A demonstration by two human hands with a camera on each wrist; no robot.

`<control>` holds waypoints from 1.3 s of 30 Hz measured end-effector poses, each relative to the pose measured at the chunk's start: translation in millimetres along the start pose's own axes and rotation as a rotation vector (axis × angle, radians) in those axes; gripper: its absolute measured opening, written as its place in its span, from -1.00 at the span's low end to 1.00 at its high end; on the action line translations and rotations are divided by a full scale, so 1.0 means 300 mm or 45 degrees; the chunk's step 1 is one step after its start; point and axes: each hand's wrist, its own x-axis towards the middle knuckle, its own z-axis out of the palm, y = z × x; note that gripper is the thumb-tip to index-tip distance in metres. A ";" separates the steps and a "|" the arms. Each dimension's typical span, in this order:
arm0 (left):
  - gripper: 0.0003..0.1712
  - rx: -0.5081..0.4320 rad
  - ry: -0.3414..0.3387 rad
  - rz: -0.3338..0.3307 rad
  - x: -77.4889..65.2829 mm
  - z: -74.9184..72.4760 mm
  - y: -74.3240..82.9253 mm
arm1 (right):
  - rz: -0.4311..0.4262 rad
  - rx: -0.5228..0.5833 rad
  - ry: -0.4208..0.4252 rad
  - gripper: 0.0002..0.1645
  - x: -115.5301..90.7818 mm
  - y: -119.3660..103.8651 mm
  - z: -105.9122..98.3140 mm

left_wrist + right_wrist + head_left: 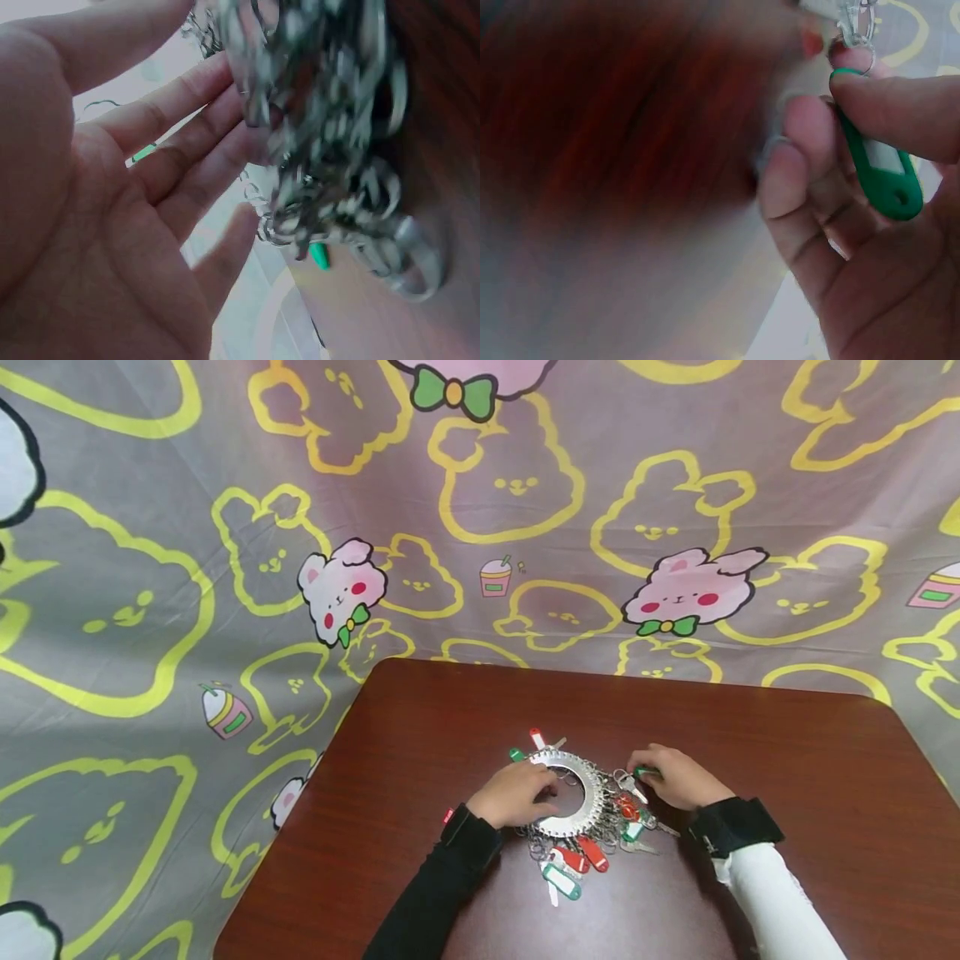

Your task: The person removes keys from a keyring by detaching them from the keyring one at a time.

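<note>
From the left, a grey patterned cloth (225, 468) with yellow animal outlines hangs beside and behind a dark reddish-brown worktop (322, 868) with rounded far corners. A black sleeve (442, 893) comes in from the near edge and ends at the left hand (517, 793), which lies over the left side of a flat silver metal ring (595, 802) and holds it, fingers bent over the band into its opening; in the left wrist view the fingertips go out of sight behind blurred metal loops (330, 97). The metal ring is over the middle of the worktop, near the space between the two forearms. Just beyond the left hand, a small green tag (516, 753) and a red tag with a white label (536, 739) stick out past the rim. On the near side, a green-framed tag (562, 882) lies just beside a pair of red tags (593, 854). Further right, an orange-red tag (627, 808) and a green-and-white tag (633, 832) are bunched with keys (641, 848) against the rim. The right hand (682, 779), well apart from the left, pinches a bright green tag (885, 178) under its thumb, a thin split ring (868, 61) at the tag's upper end. Behind it come a black cuff (737, 831) and a white sleeve (780, 893).
</note>
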 end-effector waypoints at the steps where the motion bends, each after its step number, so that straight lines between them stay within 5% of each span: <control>1: -0.61 0.002 0.007 -0.012 0.003 -0.002 -0.006 | 0.013 0.002 0.002 -0.73 -0.002 -0.001 0.002; 6: -0.62 0.029 0.038 -0.074 0.017 -0.010 -0.022 | 0.162 0.027 -0.012 -0.85 0.003 -0.022 0.018; 11: -0.55 0.052 0.064 -0.121 0.035 -0.027 0.015 | 0.293 0.012 -0.013 -0.87 0.009 -0.052 0.033; 16: -0.35 0.083 0.078 -0.059 0.097 -0.024 0.081 | 0.339 -0.056 -0.003 -0.68 0.018 -0.075 0.054; 21: -0.17 0.051 0.000 -0.005 0.166 0.010 0.134 | 0.314 -0.105 0.057 -0.77 0.024 -0.076 0.063; 26: -0.23 0.029 0.006 -0.051 0.195 0.048 0.135 | 0.282 0.188 0.164 -0.86 0.026 -0.074 0.054; 33: -0.63 -0.179 0.217 -0.015 0.218 0.072 0.111 | 0.295 0.704 0.111 -0.90 0.035 -0.062 0.059; 36: -0.76 -0.265 0.311 -0.016 0.229 0.085 0.100 | 0.278 0.818 0.047 -0.84 0.041 -0.058 0.063; 39: -0.83 -0.358 0.350 -0.026 0.235 0.099 0.088 | 0.268 0.766 -0.029 -0.74 0.044 -0.057 0.063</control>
